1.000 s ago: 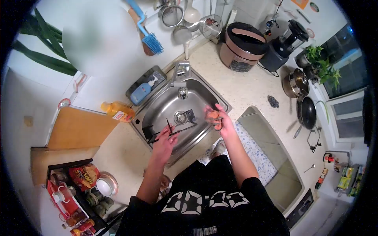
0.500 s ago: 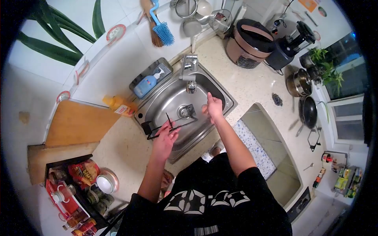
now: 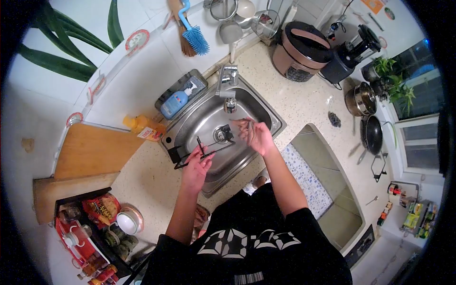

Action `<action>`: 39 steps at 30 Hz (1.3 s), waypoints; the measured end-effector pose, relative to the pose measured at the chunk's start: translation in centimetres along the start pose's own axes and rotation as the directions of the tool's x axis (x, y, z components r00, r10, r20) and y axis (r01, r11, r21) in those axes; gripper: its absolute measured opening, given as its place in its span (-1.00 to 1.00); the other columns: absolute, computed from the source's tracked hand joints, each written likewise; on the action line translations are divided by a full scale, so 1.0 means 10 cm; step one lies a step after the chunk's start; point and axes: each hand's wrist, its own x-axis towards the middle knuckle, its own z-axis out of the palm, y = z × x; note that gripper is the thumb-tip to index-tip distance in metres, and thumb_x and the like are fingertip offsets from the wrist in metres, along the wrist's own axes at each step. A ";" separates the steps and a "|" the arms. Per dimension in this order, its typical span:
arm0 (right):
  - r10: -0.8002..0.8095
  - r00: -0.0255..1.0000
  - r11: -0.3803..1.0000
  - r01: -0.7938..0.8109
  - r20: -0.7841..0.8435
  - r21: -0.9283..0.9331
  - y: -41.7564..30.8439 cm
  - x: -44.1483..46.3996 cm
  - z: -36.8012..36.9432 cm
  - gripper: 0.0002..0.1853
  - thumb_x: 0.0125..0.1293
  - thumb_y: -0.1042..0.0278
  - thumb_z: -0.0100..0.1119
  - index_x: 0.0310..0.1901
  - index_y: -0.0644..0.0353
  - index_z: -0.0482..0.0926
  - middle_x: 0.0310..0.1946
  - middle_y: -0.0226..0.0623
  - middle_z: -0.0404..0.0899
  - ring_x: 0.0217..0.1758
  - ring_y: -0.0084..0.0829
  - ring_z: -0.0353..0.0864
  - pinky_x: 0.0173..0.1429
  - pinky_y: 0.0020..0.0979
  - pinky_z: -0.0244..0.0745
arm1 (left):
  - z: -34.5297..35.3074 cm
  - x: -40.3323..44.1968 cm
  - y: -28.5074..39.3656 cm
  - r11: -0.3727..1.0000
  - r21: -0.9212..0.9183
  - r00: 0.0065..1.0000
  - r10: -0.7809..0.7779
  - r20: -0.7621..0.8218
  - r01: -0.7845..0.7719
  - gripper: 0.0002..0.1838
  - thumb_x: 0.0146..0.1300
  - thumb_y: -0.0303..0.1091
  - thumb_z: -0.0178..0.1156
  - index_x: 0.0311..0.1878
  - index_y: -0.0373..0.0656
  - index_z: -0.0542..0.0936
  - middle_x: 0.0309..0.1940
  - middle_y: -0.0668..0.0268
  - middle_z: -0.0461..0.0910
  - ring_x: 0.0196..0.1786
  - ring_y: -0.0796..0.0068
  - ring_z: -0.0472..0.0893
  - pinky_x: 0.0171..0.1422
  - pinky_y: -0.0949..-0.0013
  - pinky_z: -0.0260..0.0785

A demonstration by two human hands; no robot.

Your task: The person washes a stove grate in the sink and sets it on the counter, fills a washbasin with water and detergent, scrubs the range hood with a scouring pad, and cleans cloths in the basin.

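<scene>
Steel sink [image 3: 195, 124] lies beneath a black metal rack [image 3: 175, 155] gripped by the left hand [image 3: 194, 172]. The right hand [image 3: 260, 138] is half open, contents unclear.

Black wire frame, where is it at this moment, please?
In the head view, the black wire frame is in the left hand, over the sink, mostly left of the right hand.

Over the sink [image 3: 195, 127] here, the left hand [image 3: 194, 172] holds a black rack [image 3: 201, 147]; the right hand [image 3: 257, 136] hovers nearby, fingers bent.
</scene>
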 end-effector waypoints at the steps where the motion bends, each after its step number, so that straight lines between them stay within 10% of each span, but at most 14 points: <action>1: -0.034 0.997 0.997 0.038 0.062 -0.066 0.03 0.06 -0.14 -0.65 0.49 0.11 0.01 0.12 0.17 0.45 0.03 -0.21 0.65 -0.15 -0.35 0.59 -0.06 -0.40 0.53 | 0.01 0.00 0.01 1.000 -0.004 1.000 0.006 0.005 -0.006 -0.63 0.52 -0.35 0.00 0.33 -0.06 0.47 0.25 0.38 0.54 0.29 0.12 0.53 0.18 0.36 0.44; 4: -0.128 0.973 0.957 0.070 -0.191 -0.282 0.08 -0.03 -0.31 -0.66 0.49 0.13 0.02 0.12 0.17 0.49 -0.02 -0.30 0.66 -0.18 -0.38 0.60 -0.05 -0.37 0.53 | 0.03 0.01 0.04 1.000 -0.019 1.000 0.023 0.002 -0.023 -0.64 0.51 -0.34 0.01 0.31 -0.11 0.48 0.20 0.34 0.58 0.26 0.15 0.57 0.16 0.37 0.47; 7: -0.101 0.987 0.994 0.093 -0.129 -0.061 0.06 -0.17 -0.12 -0.74 0.49 0.21 0.13 0.01 0.23 0.53 -0.06 -0.23 0.66 -0.33 -0.67 0.57 -0.32 -0.57 0.54 | 0.06 0.03 0.07 0.998 -0.064 1.000 0.028 -0.003 -0.029 -0.64 0.51 -0.33 0.02 0.30 -0.15 0.48 0.16 0.31 0.61 0.22 0.16 0.60 0.17 0.35 0.49; 13: -0.248 0.874 0.950 0.303 -0.418 0.070 0.27 -0.09 0.08 -0.89 0.40 0.36 0.24 -0.15 0.00 0.47 -0.17 -0.34 0.64 -0.42 -0.50 0.60 -0.39 -0.53 0.53 | 0.13 0.03 0.15 0.986 -0.168 0.999 0.018 0.034 -0.012 -0.67 0.50 -0.36 0.01 0.26 -0.15 0.50 0.13 0.29 0.63 0.20 0.15 0.62 0.17 0.34 0.51; 22: -0.039 0.928 0.985 -0.027 -0.371 -0.171 0.04 -0.10 0.07 -0.55 0.49 -0.12 0.09 -0.45 0.02 0.35 -0.66 -0.47 0.36 -0.75 -0.52 0.21 -0.69 -0.48 0.11 | 0.14 0.01 0.13 0.985 -0.171 0.999 0.023 0.040 -0.016 -0.66 0.51 -0.36 0.01 0.27 -0.20 0.48 0.13 0.25 0.63 0.22 0.13 0.61 0.17 0.36 0.55; 34: -0.461 0.820 0.499 -0.078 -0.340 -0.863 0.30 0.34 -0.15 -0.49 0.55 0.02 0.03 -0.50 0.25 0.51 -0.65 -0.38 0.41 -0.60 -0.46 0.26 -0.45 -0.29 0.25 | 0.09 -0.01 0.22 0.969 -0.243 0.995 0.067 0.078 -0.046 -0.61 0.51 -0.36 0.04 0.32 -0.27 0.44 0.13 0.15 0.63 0.14 0.17 0.66 0.18 0.35 0.61; 39: -0.445 0.803 0.459 -0.174 -0.395 -0.871 0.31 0.31 -0.11 -0.45 0.55 -0.01 0.02 -0.51 0.26 0.55 -0.65 -0.38 0.44 -0.55 -0.47 0.30 -0.35 -0.31 0.30 | 0.14 -0.03 0.24 0.972 -0.230 0.997 0.065 0.042 -0.054 -0.62 0.50 -0.36 0.07 0.31 -0.28 0.45 0.09 0.15 0.65 0.13 0.17 0.66 0.15 0.39 0.61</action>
